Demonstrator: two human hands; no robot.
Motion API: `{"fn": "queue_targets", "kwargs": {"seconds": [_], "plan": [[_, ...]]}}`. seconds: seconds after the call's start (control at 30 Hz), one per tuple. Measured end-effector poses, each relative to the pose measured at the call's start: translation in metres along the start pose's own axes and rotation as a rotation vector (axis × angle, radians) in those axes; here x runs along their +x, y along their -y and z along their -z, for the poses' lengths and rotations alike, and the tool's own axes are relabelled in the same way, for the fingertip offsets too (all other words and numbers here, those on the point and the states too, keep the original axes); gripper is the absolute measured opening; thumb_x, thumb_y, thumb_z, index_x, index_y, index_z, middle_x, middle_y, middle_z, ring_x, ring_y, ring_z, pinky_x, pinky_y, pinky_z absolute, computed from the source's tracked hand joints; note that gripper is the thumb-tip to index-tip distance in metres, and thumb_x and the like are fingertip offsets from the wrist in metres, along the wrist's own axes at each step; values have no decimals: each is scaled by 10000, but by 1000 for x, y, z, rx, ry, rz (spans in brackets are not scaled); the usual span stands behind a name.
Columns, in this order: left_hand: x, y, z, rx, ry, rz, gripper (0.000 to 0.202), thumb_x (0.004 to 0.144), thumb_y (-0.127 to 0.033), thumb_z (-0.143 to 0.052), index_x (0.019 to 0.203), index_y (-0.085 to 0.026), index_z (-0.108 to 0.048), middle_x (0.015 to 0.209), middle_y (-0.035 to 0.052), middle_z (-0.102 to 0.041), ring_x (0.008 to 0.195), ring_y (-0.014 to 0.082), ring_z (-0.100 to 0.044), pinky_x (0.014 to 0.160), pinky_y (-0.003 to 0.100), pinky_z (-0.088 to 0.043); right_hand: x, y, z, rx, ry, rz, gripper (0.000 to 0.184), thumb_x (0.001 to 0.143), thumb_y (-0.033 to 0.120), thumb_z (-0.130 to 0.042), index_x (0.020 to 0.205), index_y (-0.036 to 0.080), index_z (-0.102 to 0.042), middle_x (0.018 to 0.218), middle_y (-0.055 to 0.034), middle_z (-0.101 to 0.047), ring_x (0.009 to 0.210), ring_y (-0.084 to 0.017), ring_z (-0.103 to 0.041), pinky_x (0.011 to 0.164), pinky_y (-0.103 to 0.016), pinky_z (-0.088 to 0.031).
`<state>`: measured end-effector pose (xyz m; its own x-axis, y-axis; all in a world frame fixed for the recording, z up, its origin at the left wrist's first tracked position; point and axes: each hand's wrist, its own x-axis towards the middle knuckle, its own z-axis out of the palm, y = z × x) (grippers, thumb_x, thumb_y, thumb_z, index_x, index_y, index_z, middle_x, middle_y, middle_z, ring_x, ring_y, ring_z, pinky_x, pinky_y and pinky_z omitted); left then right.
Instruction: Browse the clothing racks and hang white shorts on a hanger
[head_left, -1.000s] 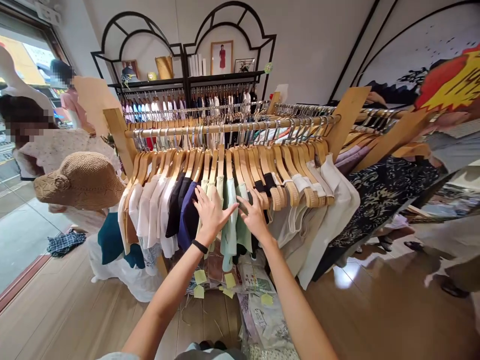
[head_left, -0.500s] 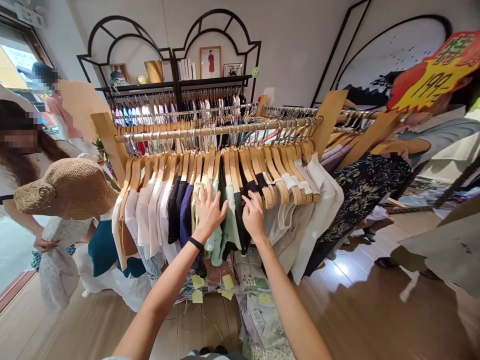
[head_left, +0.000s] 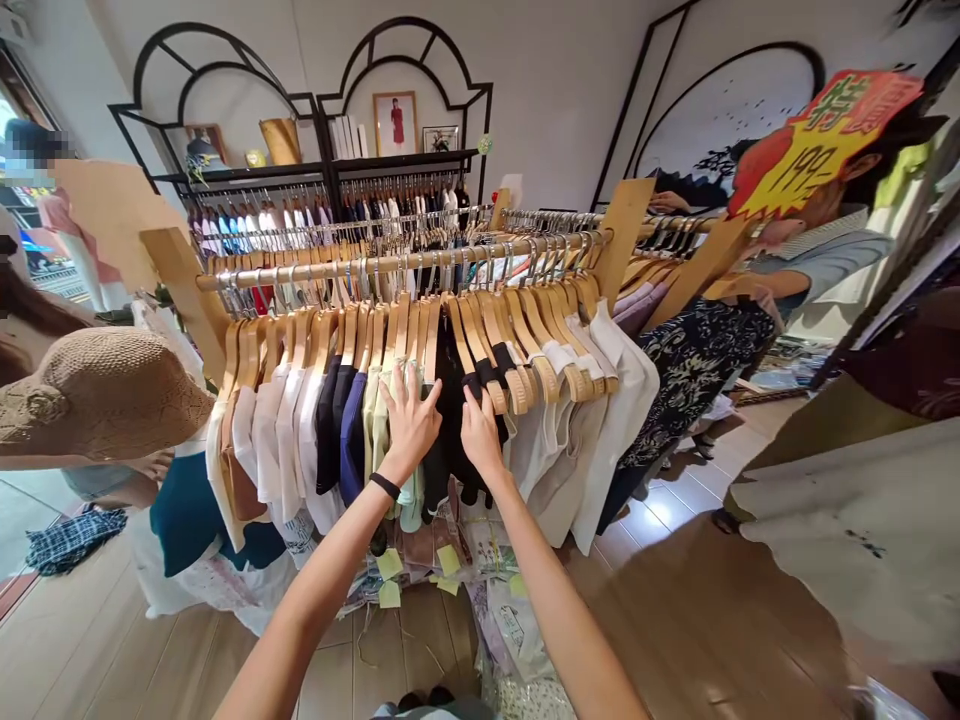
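This is a clothes shop with a wooden plank floor point(head_left: 127, 640) and a white wall. On the wall there is a black metal shelf with arched frames point(head_left: 405, 160), and more clothes hang below it. In front of the person stands a long wooden clothes rack point(head_left: 397, 262), made from a round rail between flat wooden posts. A red and yellow price sign point(head_left: 817, 145) rises at the right side of the view, and a woven straw hat point(head_left: 97, 395) is at the left edge.

On the rail hangs a tight row of light wooden hangers point(head_left: 480, 350) with short-sleeved garments in white, cream, green, navy and black. Under the row lie plastic-wrapped packets point(head_left: 510, 630) with yellow sticky notes point(head_left: 448, 560) on them.

The two hands are in the middle of this row, close together. The left hand point(head_left: 409, 425), with a black wristband point(head_left: 385, 486), is open with spread fingers and presses flat on a pale green shirt point(head_left: 382, 420). The right hand point(head_left: 480, 435) touches a black garment point(head_left: 446, 440) with bent fingers, but I cannot tell if it pinches the cloth. Every garment I can see hangs on its hanger, and no hanger is lifted from the rail. Neither hand has taken a garment away.
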<state>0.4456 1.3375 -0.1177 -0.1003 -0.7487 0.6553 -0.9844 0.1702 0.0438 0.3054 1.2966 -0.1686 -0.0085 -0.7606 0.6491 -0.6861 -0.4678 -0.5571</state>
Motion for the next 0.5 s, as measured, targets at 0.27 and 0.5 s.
{"fn": "queue_targets", "kwargs": {"seconds": [0.27,0.5], "plan": [[-3,7,8,-24,-3,-18,528,850,-207,-565,1368,-307,-542,1634,86,-200,1511,391,-25,1173,707,-95,10,-15,23,51,-123,-20,482,983,391,-347,1242,136,-664,1390,-180,-517,1313,-273,-483,1111,-452,-416],[3,0,10,-75,9,17,387,940,-366,-482,1304,-289,-587,1627,77,-223,1517,369,-32,1180,703,-90,9,-1,24,228,-138,-6,324,942,365,-468,1131,165,-638,1100,-134,-674,942,-215,-655,886,-384,-547]]}}
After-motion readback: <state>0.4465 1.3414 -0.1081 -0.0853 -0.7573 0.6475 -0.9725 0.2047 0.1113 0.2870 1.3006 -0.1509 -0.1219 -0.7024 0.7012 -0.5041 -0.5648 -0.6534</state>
